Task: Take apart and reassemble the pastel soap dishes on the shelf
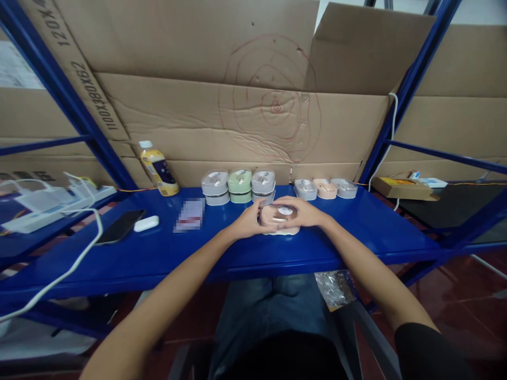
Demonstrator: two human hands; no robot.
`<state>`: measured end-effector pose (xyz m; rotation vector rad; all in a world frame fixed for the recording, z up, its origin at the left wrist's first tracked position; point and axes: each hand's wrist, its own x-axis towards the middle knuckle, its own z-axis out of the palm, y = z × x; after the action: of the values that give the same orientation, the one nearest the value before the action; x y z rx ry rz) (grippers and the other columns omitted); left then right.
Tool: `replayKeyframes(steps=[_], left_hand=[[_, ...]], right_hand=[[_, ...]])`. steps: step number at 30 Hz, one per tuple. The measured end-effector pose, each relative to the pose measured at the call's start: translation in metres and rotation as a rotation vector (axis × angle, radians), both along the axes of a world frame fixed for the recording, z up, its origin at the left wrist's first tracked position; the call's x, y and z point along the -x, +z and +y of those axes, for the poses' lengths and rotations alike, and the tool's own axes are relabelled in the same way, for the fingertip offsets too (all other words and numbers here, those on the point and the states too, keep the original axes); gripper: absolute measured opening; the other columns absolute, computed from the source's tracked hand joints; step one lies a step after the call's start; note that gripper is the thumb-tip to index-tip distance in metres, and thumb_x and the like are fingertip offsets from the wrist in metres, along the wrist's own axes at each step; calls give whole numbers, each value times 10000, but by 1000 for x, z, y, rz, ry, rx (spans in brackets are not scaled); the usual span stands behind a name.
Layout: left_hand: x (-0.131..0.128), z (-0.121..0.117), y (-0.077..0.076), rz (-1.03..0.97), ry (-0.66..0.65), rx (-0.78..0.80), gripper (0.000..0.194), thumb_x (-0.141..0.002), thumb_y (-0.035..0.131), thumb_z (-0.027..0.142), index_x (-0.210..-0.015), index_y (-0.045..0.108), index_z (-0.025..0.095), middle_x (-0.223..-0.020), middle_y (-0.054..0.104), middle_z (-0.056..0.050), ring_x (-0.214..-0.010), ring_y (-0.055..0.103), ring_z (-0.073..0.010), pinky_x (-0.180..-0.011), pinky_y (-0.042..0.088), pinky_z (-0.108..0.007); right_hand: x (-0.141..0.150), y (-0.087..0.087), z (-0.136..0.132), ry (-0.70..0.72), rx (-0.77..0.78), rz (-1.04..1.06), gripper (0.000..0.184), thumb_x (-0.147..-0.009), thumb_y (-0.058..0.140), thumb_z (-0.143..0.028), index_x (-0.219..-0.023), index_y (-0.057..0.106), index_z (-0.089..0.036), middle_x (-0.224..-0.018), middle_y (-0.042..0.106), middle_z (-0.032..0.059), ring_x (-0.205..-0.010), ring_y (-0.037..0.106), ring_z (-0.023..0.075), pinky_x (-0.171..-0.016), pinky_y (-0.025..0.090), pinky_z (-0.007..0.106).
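Note:
A pinkish-beige container with a clear lid and a round white label is on the blue shelf in front of me. My left hand grips its left side, fingers curled round the edge. From the right, my right hand holds it, with the fingers over the far side of the lid. A pale rim shows beneath it. Behind my hands stand stacked containers: a grey stack, a green stack and another grey stack. To their right sit a grey container, a pink one and another grey one.
On the left are a yellow drink bottle, a blurred card, a white earbud case, a dark phone and a power strip. A cardboard wall rises behind. An open box lies right.

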<state>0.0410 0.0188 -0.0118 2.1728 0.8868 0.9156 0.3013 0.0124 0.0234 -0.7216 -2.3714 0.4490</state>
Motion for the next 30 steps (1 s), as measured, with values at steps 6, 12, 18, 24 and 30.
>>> replayKeyframes(steps=[6, 12, 18, 24, 30], left_hand=[[-2, 3, -6, -75, -90, 71, 1076, -645, 956, 449, -1514, 372, 201, -1472, 602, -221, -1317, 648, -366, -1109, 517, -543], [0, 3, -3, -13, -46, -15, 987, -610, 970, 455, -1446, 507, 208, -1472, 609, -203, -1365, 599, -403, -1150, 473, -578], [3, 2, 3, 43, -88, -75, 1015, -606, 959, 483, -1458, 489, 194, -1469, 604, -203, -1366, 592, -402, -1151, 461, -581], [8, 2, 8, 141, -86, -116, 1002, -614, 951, 486, -1453, 484, 201, -1454, 612, -179, -1285, 647, -375, -1088, 516, -528], [9, -8, 19, 271, -10, -199, 947, -657, 907, 546, -1450, 519, 206, -1426, 643, -156, -1287, 635, -407, -1078, 511, -513]], right_hand=[[2, -6, -4, -62, -56, -34, 722, -790, 866, -527, -1424, 643, -263, -1362, 675, 116, -1243, 662, 296, -1092, 529, 509], [1, -10, -13, -101, -49, -26, 722, -813, 840, -551, -1440, 634, -258, -1377, 652, 128, -1241, 663, 299, -1097, 525, 495], [0, -14, -13, -107, -44, -14, 746, -807, 826, -600, -1455, 624, -291, -1395, 639, 117, -1258, 651, 310, -1111, 515, 510], [0, -15, -12, -105, -26, -15, 743, -804, 833, -591, -1447, 629, -278, -1370, 656, 123, -1249, 651, 306, -1112, 506, 513], [-9, -16, -13, -106, -13, -96, 997, -715, 886, -615, -1570, 491, -291, -1426, 600, 128, -1281, 614, 340, -1129, 481, 541]])
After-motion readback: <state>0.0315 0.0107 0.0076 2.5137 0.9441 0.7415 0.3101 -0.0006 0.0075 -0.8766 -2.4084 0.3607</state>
